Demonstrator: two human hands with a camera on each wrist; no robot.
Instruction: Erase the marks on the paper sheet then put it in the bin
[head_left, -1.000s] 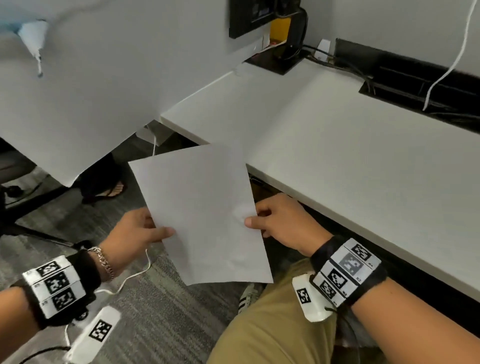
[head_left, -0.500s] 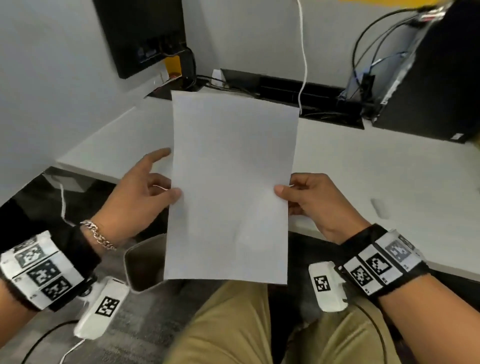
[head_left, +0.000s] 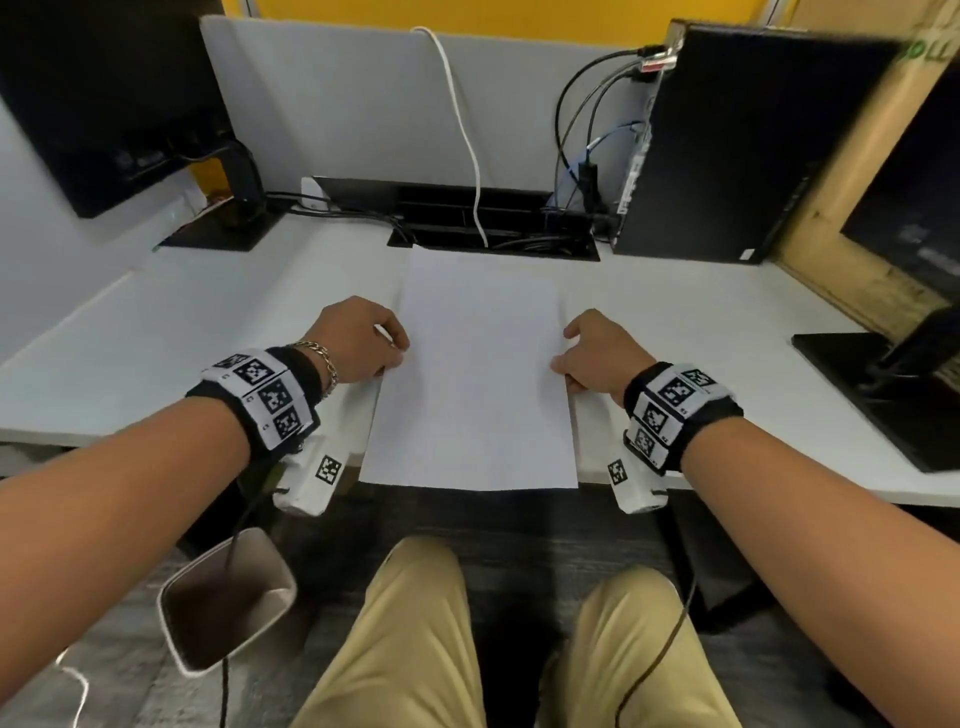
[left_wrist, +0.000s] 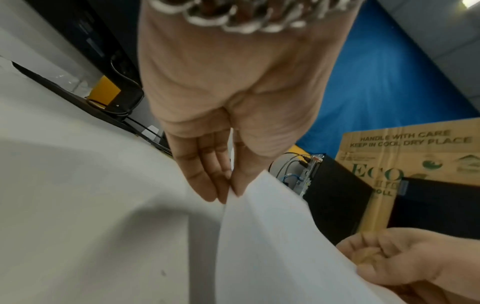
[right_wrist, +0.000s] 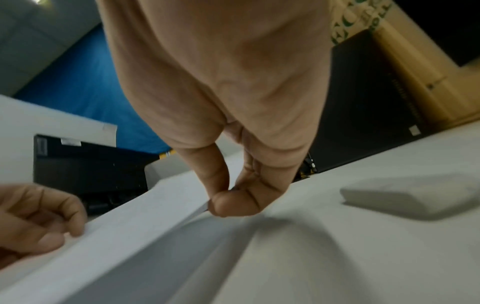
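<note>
A white paper sheet (head_left: 478, 374) hangs flat just over the white desk (head_left: 208, 322), its near edge past the desk's front edge. I make out no clear marks on it. My left hand (head_left: 392, 358) pinches its left edge between thumb and fingers (left_wrist: 215, 185). At the opposite edge my right hand (head_left: 563, 358) pinches the sheet (right_wrist: 124, 226) with its thumb on top. A white eraser (right_wrist: 400, 195) lies on the desk to the right of that hand. The grey bin (head_left: 167, 629) stands open on the floor, below my left forearm.
A black PC tower (head_left: 727, 145) and a cable tray (head_left: 493, 228) stand at the back of the desk. A monitor (head_left: 104, 104) is at the left, a monitor base (head_left: 883, 395) at the right. A cardboard box (left_wrist: 415, 154) leans beyond the tower.
Both hands have carried the sheet from over the floor at the left up to the desk and lowered it flat over the top. My view has swung round to face the desk.
</note>
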